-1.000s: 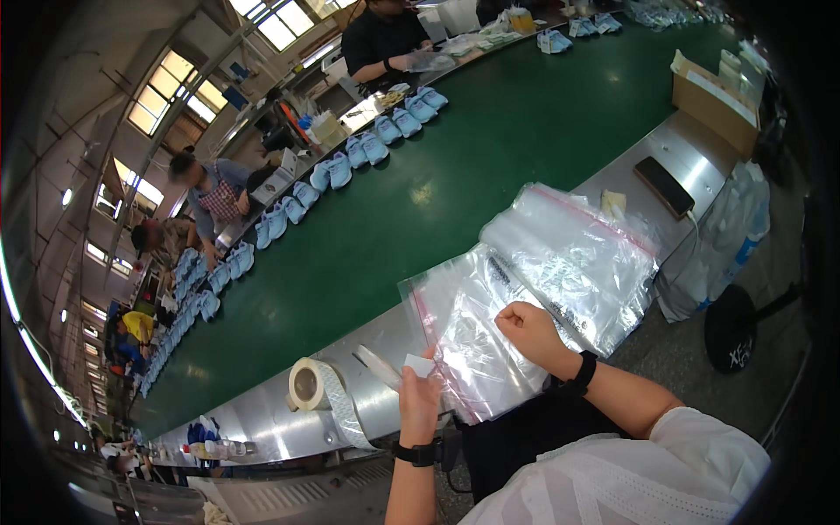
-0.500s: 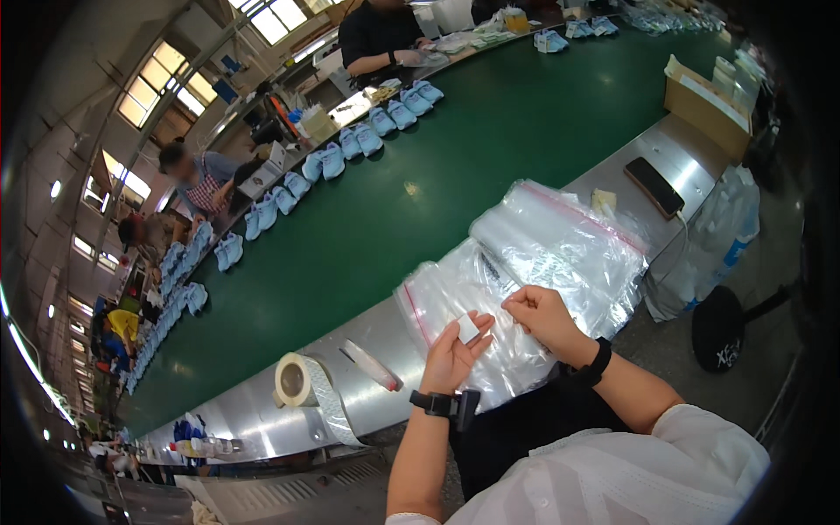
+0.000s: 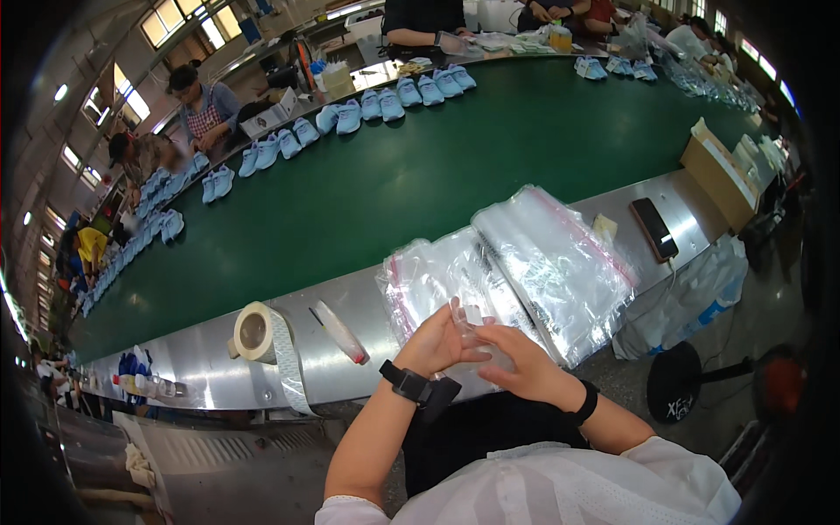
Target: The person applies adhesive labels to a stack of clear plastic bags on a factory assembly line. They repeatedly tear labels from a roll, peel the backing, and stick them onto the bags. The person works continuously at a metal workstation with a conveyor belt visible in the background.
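My left hand (image 3: 435, 342) is over the near edge of the metal ledge, palm turned up, with a small white square piece (image 3: 473, 313) at its fingertips. Close against it, my right hand (image 3: 528, 366) reaches in from the right, fingers stretched toward the white piece; its thumb is extended below. Whether the right fingertips touch the piece is hard to make out. Just beyond both hands lie clear plastic bags (image 3: 551, 254) with pink-red strips, in two overlapping stacks.
Left along the ledge are a pale pen-like cutter (image 3: 338, 332) and a roll of white labels (image 3: 255, 332) with its strip unrolled. A phone (image 3: 654, 229) and a cardboard box (image 3: 719, 175) stand right. Light-blue shoes (image 3: 348, 115) line the green belt's (image 3: 367, 192) far side, where people work.
My right hand has come in beside the left, its pinched fingers now stretched out. The left hand has turned inward with the white piece. The head view has shifted.
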Demonstrator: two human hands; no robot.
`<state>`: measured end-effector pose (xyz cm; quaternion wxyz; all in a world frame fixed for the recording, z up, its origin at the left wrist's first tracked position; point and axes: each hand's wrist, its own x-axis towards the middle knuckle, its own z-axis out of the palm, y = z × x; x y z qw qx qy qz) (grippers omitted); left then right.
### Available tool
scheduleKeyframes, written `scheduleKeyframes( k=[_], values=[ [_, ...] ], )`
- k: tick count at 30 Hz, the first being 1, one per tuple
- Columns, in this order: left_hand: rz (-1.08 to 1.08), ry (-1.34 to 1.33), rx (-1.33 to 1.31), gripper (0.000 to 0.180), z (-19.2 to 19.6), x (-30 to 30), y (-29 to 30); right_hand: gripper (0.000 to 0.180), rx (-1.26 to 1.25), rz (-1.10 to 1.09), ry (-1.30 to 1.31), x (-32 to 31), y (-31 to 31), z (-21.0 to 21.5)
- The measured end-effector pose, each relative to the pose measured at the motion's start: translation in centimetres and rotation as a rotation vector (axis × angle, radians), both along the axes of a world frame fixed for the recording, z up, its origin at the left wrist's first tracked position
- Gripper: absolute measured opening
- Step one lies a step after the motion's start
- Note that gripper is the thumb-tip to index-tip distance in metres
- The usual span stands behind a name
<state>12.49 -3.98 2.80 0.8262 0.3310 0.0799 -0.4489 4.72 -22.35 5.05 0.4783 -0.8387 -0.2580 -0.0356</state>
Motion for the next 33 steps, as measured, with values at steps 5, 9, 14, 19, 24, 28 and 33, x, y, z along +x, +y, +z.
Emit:
scheduleKeyframes(
  k=[5, 9, 14, 19, 24, 28, 33],
  values=[
    [0.028, -0.065, 0.050, 0.063, 2.9, -4.5, 5.4, 0.049, -0.453, 0.023, -0.363, -1.3, 2.2, 0.6],
    [0.162, -0.167, 0.153, 0.054, 4.7, -7.7, 8.3, 0.029, -0.377, -0.002, -0.271, -0.2, 3.6, -1.2],
    [0.674, -0.243, 0.305, 0.042, 1.7, -13.3, 12.2, 0.014, 0.597, -0.320, 0.625, 3.5, 0.4, 0.2],
    [1.211, 0.056, 0.528, 0.029, -8.4, -19.6, 22.1, 0.017, 0.770, -0.804, 0.372, 3.4, -11.4, -1.1],
    [1.113, -0.029, 1.149, 0.044, -12.0, -20.3, 25.3, 0.019, 0.554, -1.093, 0.319, 0.9, -16.0, -2.2],
    [0.827, -0.426, 1.194, 0.049, -14.9, -19.4, 27.4, 0.012, 0.309, -1.041, -0.060, 0.8, -15.3, -3.9],
    [0.597, -0.375, 1.081, 0.020, -8.1, -17.5, 21.5, 0.013, 0.269, -0.627, -0.083, -1.5, -6.4, -0.4]
  ],
)
